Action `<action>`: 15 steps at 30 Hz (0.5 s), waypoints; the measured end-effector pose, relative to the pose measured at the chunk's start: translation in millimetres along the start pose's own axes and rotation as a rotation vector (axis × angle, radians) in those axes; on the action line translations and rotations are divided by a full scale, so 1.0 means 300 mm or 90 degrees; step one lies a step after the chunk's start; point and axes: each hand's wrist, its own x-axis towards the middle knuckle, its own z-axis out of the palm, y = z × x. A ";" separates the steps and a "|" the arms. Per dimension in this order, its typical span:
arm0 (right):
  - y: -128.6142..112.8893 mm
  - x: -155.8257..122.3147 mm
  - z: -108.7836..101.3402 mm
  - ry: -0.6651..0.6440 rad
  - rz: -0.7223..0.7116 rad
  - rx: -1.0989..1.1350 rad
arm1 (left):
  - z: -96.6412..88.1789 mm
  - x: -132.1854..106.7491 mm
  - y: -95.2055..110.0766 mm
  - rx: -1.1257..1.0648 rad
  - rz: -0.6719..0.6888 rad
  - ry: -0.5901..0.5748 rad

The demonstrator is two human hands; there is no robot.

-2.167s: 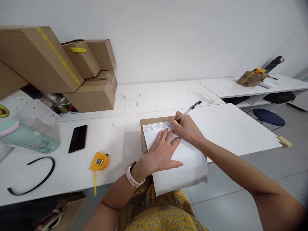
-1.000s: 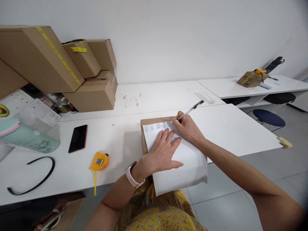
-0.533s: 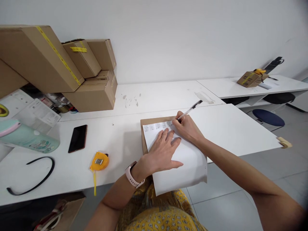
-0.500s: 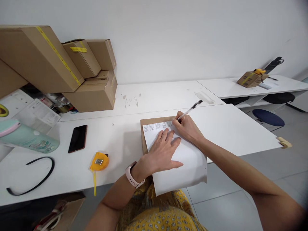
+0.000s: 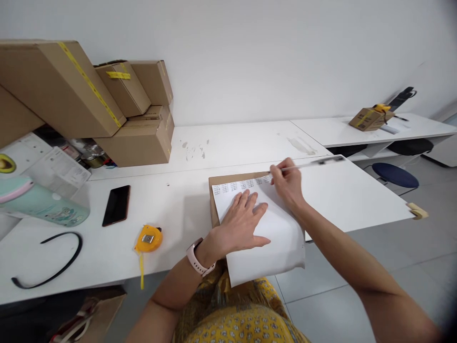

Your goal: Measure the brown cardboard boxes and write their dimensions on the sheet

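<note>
A white sheet of paper (image 5: 271,243) with rows of small handwriting along its top lies on a flat brown cardboard box (image 5: 214,190) at the table's front edge. My left hand (image 5: 241,221) rests flat on the sheet with fingers spread, a pink watch on its wrist. My right hand (image 5: 288,183) is closed on a pen (image 5: 314,163), which is blurred and lies nearly level, pointing right, at the sheet's top right corner.
On the white table (image 5: 178,209) lie a yellow tape measure (image 5: 148,238), a black phone (image 5: 116,205), a black curved strap (image 5: 53,271) and a teal bottle (image 5: 43,205). Stacked cardboard boxes (image 5: 135,138) stand at the back left. A blue stool (image 5: 394,175) stands at the right.
My right hand has moved right along the top line and lifted off the writing, and the pen has swung down to nearly level. More handwriting now shows. My left hand has stayed put.
</note>
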 end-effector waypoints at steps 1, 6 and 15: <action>0.012 -0.002 -0.019 0.068 -0.015 0.038 | -0.002 0.000 0.000 0.001 0.001 -0.004; 0.063 -0.147 -0.195 0.326 -0.062 0.024 | 0.001 -0.008 -0.009 -0.011 0.006 -0.008; 0.157 -0.470 -0.266 0.041 0.115 -0.040 | 0.005 -0.012 -0.010 -0.065 0.012 0.022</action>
